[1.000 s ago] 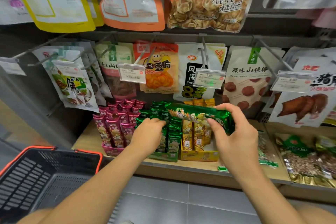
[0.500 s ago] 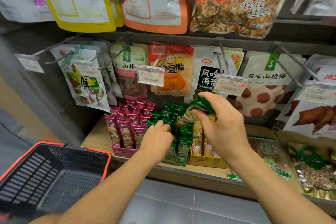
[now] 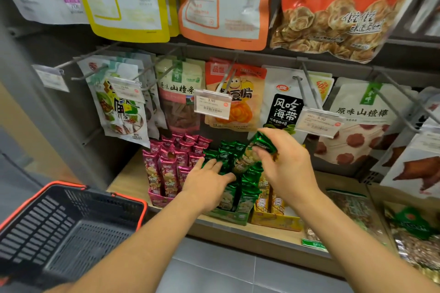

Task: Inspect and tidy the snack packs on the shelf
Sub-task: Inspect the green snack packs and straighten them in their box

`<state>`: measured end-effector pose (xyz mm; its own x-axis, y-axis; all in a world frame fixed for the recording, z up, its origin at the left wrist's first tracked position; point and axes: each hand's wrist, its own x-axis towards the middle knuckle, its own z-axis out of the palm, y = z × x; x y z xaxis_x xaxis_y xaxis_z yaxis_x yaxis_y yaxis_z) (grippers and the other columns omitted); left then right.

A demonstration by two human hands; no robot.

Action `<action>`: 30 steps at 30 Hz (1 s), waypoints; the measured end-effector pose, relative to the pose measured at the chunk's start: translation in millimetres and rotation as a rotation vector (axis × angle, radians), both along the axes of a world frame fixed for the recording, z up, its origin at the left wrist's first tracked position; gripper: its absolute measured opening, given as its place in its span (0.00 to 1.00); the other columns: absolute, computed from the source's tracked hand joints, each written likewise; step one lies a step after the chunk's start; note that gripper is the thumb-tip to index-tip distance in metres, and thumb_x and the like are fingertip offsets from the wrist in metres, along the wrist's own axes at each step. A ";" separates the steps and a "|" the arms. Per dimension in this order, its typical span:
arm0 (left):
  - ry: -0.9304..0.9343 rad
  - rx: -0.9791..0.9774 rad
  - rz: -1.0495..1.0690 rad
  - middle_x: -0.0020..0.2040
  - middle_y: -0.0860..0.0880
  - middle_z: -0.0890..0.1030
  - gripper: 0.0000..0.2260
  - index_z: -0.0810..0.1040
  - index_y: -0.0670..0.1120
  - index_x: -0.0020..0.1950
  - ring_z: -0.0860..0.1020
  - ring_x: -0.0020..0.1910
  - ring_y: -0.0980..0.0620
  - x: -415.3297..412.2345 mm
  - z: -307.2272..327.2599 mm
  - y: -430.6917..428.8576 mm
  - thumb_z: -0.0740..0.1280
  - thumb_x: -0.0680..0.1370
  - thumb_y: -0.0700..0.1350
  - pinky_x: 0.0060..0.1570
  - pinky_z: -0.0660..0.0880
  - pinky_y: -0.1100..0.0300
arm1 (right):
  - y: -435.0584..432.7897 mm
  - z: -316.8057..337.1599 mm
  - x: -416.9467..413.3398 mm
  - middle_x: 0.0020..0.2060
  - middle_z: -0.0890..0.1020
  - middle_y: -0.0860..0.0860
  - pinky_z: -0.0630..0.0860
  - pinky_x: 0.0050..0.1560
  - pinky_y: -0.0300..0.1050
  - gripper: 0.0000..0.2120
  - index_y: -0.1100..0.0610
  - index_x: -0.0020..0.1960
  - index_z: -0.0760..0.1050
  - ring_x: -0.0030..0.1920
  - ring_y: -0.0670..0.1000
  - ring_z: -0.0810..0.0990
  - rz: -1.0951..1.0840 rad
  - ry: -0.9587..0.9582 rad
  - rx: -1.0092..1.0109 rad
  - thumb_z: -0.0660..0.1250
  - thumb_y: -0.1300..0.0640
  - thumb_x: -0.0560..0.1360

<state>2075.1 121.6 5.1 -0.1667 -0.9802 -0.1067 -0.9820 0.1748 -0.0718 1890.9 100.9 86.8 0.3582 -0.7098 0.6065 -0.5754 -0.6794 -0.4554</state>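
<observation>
Right hand point(image 3: 285, 166) pinches the green pack point(image 3: 262, 144) by its top end, fingers curled round it. The pack is tilted, upper end toward 1 o'clock, lower end dipping to 7 o'clock into the row of green packs point(image 3: 228, 150). Left hand point(image 3: 207, 184) is wide, fingers straight and spread, flat on the tops of those packs, just at 9 o'clock of the right hand. My read: the step is re-slotting the pack into the green box point(image 3: 228, 216), with the left hand parting the row. To do it well, hold the gap with the left fingers, bring the pack upright before pushing, feed the bottom end first and face the label out like its neighbours. Don't force it: the wrapper looks thin and would likely crumple, and neighbours could tip over the low front wall. Can't tell if the lower end is already between packs or only on top. Outward: pink packs point(image 3: 166, 164) in their own box just beside at 9 o'clock, yellow box point(image 3: 276, 221) at 3 o'clock, partly behind the right wrist. All sit on the wooden shelf point(image 3: 126, 178) near its front edge. Hanging bags point(image 3: 240, 102) on pegs at 12 o'clock, a price tag point(image 3: 212, 103) in front. Black basket point(image 3: 71, 226) with an orange rim at 8 o'clock, well apart from the boxes. Pink row looks neat, green row uneven, so more tidying likely.
</observation>
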 end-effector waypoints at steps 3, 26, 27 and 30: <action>0.042 0.005 0.001 0.78 0.42 0.60 0.22 0.65 0.59 0.73 0.54 0.78 0.43 0.6 3.3 0.3 0.62 0.79 0.46 0.75 0.48 0.44 | -8.7 -1.1 5.7 0.60 0.78 0.52 0.74 0.58 0.44 0.16 0.58 0.65 0.76 0.59 0.52 0.77 0.022 0.042 0.060 0.68 0.60 0.77; 0.247 -0.203 0.019 0.56 0.47 0.77 0.13 0.74 0.45 0.60 0.71 0.59 0.46 -15.8 -3.1 7.6 0.67 0.77 0.38 0.53 0.72 0.53 | -32.7 -82.4 25.3 0.61 0.77 0.46 0.61 0.53 0.51 0.22 0.46 0.68 0.73 0.64 0.51 0.65 -0.013 0.729 0.329 0.60 0.61 0.77; 0.271 -0.240 0.019 0.61 0.46 0.75 0.17 0.72 0.45 0.64 0.69 0.63 0.46 -17.2 -5.1 7.1 0.67 0.76 0.38 0.56 0.71 0.53 | -33.7 -80.8 23.7 0.59 0.78 0.47 0.62 0.54 0.52 0.21 0.45 0.68 0.73 0.63 0.52 0.66 -0.011 0.723 0.360 0.59 0.59 0.77; 0.163 -0.221 -0.017 0.76 0.44 0.61 0.28 0.63 0.44 0.75 0.58 0.74 0.43 -20.4 -9.6 4.6 0.66 0.76 0.39 0.71 0.61 0.50 | -35.4 -77.4 18.1 0.57 0.81 0.49 0.69 0.60 0.51 0.17 0.45 0.65 0.75 0.62 0.54 0.71 0.006 0.617 0.483 0.59 0.56 0.79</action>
